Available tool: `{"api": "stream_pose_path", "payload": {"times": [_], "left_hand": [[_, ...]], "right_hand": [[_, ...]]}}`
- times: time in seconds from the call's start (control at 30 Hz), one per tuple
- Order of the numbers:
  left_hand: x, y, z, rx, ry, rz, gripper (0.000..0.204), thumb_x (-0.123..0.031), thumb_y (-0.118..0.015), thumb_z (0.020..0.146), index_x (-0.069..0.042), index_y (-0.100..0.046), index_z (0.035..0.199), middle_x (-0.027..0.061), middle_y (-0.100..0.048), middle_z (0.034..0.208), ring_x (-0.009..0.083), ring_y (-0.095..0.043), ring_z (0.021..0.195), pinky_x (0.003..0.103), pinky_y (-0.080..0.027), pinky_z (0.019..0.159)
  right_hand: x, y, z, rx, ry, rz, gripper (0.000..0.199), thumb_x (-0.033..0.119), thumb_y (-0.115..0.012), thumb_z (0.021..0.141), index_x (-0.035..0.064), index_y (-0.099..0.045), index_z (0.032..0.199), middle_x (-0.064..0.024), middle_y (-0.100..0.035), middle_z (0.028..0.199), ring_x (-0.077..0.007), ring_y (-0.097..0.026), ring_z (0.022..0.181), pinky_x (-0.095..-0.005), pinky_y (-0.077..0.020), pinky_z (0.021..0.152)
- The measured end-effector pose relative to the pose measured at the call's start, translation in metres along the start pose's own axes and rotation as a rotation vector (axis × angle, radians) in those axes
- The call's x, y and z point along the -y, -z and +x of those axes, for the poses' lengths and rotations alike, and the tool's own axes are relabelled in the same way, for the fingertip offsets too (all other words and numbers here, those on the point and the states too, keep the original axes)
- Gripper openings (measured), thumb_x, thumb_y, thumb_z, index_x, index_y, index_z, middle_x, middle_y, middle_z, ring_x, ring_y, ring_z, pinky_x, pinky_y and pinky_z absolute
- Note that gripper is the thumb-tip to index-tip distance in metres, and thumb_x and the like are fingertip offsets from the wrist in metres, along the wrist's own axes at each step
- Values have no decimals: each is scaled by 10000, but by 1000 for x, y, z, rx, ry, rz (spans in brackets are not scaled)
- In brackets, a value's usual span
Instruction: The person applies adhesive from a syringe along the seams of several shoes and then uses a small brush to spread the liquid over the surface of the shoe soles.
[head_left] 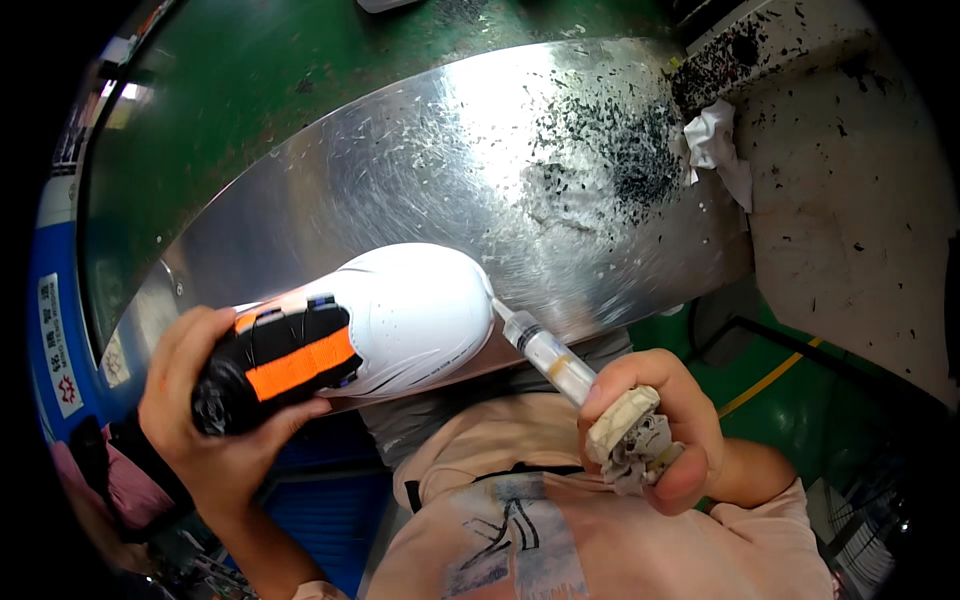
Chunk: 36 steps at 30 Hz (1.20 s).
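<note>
A white shoe with an orange and black tongue area lies across the near edge of the metal sheet, toe pointing right. My left hand grips it round the heel end, thumb on the near side and fingers on the far side. In my right hand is a syringe with a clear barrel, its tip touching or very close to the edge of the toe. A wad of pale wrapping or dried material covers the plunger end, under my thumb. What fills the shoe's opening is dark; its kind is unclear.
The shiny metal sheet is scattered with black flecks on its right side. Crumpled white paper lies by a stained beige panel at the right. Green worktop extends beyond the sheet. A blue cabinet or machine side stands at the left.
</note>
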<state>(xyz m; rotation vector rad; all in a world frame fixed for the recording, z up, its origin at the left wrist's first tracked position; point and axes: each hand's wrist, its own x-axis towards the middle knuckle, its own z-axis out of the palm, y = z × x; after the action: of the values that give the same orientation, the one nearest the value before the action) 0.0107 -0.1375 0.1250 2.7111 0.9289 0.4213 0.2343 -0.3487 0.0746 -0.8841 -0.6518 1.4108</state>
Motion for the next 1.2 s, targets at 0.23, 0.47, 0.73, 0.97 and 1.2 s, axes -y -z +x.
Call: {"api": "stream_pose_path", "payload": {"times": [0.23,0.47,0.73,0.97,1.2], "left_hand": [[10,12,45,152,320,-285,671,-190,-874,369,34,-612,945,76,-634,827,153,-627,777,255,-507,738],[25,11,73,300,352,-395,623,-155,-863,404,36,-608,939,56,-639,810,118,-625,751,233,-506,719],[61,35,65,119,606,-589,331,-148,-772,674,15,-606,910,4,-601,748,90,-547,653,214,-446,643],[33,0,22,-357,521,-406,440,-180,-745,765,-3,-512,1094,69,-556,930,134,-596,813,246,-499,672],[27,-5,11,-422,536,-423,385,-155,-709,802,6,-503,1084,79,-523,988,129,-517,905,243,-437,813]], "right_hand": [[-8,4,6,117,94,-80,731,541,-602,838,-49,-406,1223,-121,-626,985,-188,-632,810,-278,-500,687],[-9,9,14,198,296,-295,680,504,-650,823,-13,-438,1210,-136,-637,966,-248,-656,794,-313,-514,666],[19,39,32,-250,457,-178,786,574,-662,759,-12,-412,1220,-66,-531,852,-104,-468,658,-229,-373,571],[-24,5,89,-239,376,-487,555,124,-692,815,34,-375,1261,-49,-533,978,-89,-511,796,-217,-448,671],[-65,-37,142,-87,225,-242,678,1,-653,812,78,-236,1341,-134,-498,1260,-159,-527,1077,-299,-452,913]]}}
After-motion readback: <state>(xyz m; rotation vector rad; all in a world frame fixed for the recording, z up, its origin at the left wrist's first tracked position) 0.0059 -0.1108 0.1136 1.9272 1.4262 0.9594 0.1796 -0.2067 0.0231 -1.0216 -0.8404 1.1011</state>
